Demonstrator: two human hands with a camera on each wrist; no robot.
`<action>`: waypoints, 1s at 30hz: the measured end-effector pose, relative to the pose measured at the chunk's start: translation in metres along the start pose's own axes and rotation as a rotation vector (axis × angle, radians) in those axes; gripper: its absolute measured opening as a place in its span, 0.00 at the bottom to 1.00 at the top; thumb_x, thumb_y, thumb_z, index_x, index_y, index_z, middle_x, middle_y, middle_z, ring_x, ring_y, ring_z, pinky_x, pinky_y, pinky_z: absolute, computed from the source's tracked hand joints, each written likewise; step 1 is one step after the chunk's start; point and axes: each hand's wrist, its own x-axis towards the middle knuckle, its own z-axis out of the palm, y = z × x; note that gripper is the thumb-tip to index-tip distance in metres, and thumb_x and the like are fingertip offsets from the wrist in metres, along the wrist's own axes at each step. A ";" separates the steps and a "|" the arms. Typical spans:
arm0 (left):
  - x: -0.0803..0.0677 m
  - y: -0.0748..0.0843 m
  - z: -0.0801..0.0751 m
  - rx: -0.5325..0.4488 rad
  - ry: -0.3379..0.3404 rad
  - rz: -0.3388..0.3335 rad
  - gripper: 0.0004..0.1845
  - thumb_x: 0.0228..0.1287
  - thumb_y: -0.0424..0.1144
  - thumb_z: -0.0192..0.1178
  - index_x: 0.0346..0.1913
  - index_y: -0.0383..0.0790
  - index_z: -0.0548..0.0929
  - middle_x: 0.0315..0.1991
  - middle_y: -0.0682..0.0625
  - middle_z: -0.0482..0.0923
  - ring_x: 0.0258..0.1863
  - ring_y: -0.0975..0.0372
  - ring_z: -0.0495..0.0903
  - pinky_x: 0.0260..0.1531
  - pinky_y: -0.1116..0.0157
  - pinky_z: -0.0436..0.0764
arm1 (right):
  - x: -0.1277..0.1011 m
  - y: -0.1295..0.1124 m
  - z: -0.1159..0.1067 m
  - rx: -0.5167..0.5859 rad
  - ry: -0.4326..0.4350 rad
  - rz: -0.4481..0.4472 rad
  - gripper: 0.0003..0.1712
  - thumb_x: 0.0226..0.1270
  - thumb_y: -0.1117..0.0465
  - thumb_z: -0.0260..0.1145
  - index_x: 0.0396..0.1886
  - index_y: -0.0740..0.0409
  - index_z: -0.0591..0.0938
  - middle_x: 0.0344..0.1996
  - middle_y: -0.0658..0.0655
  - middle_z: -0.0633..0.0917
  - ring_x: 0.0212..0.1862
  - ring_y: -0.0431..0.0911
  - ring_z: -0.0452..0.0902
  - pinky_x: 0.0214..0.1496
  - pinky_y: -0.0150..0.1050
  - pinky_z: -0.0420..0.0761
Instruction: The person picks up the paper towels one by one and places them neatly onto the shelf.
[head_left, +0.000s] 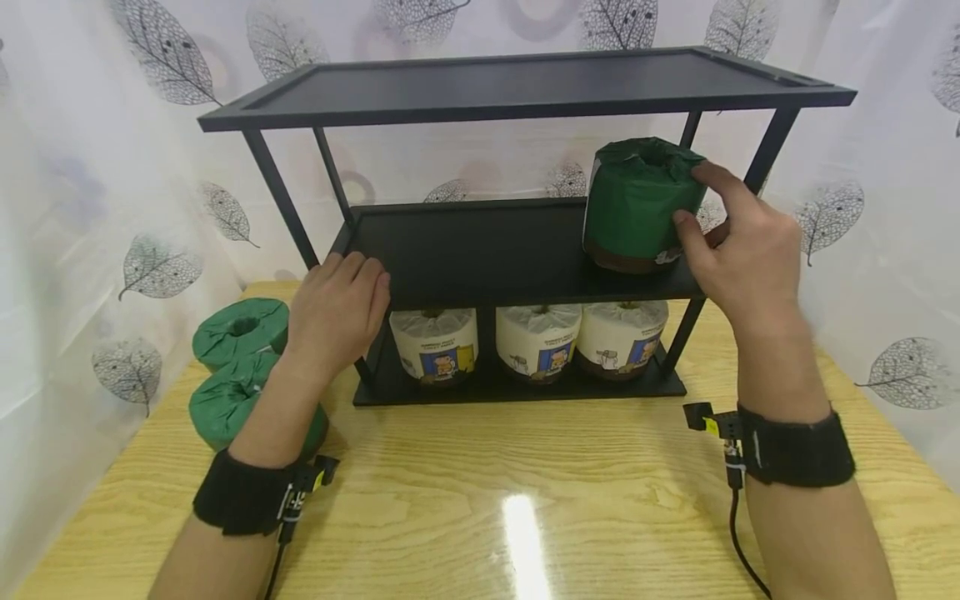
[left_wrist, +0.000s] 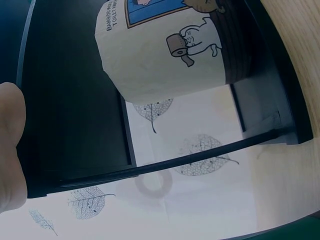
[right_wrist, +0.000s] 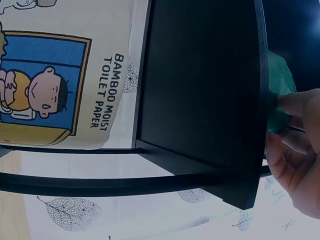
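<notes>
We count 3 green rolls and 3 white rolls point(head_left: 538, 340); our right hand point(head_left: 742, 246) grips 1 green roll point(head_left: 637, 204) at upper right, our left hand point(head_left: 337, 308) rests open on the shelf point(head_left: 480, 250).

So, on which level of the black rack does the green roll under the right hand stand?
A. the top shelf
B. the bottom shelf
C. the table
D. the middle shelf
D: the green roll, held by the right hand, stands on the middle shelf, above the white rolls.
</notes>
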 end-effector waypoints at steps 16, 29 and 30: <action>-0.001 0.000 0.000 0.003 -0.001 -0.008 0.20 0.77 0.41 0.43 0.35 0.30 0.80 0.30 0.37 0.78 0.28 0.45 0.74 0.24 0.53 0.72 | -0.002 -0.010 -0.002 -0.038 0.030 -0.051 0.21 0.70 0.56 0.61 0.59 0.58 0.80 0.28 0.69 0.88 0.25 0.62 0.85 0.23 0.51 0.71; -0.001 0.000 0.000 0.003 -0.004 -0.009 0.20 0.77 0.41 0.43 0.35 0.30 0.80 0.30 0.37 0.78 0.28 0.45 0.74 0.24 0.53 0.72 | -0.004 -0.023 -0.006 -0.054 0.050 -0.106 0.21 0.67 0.56 0.64 0.57 0.60 0.82 0.25 0.66 0.87 0.21 0.59 0.84 0.19 0.37 0.61; -0.001 0.000 -0.001 0.004 -0.004 -0.009 0.20 0.77 0.41 0.43 0.35 0.30 0.80 0.30 0.37 0.78 0.28 0.45 0.74 0.24 0.53 0.72 | -0.004 -0.024 -0.006 -0.054 0.050 -0.108 0.21 0.67 0.56 0.64 0.57 0.59 0.82 0.24 0.66 0.87 0.20 0.59 0.83 0.19 0.37 0.61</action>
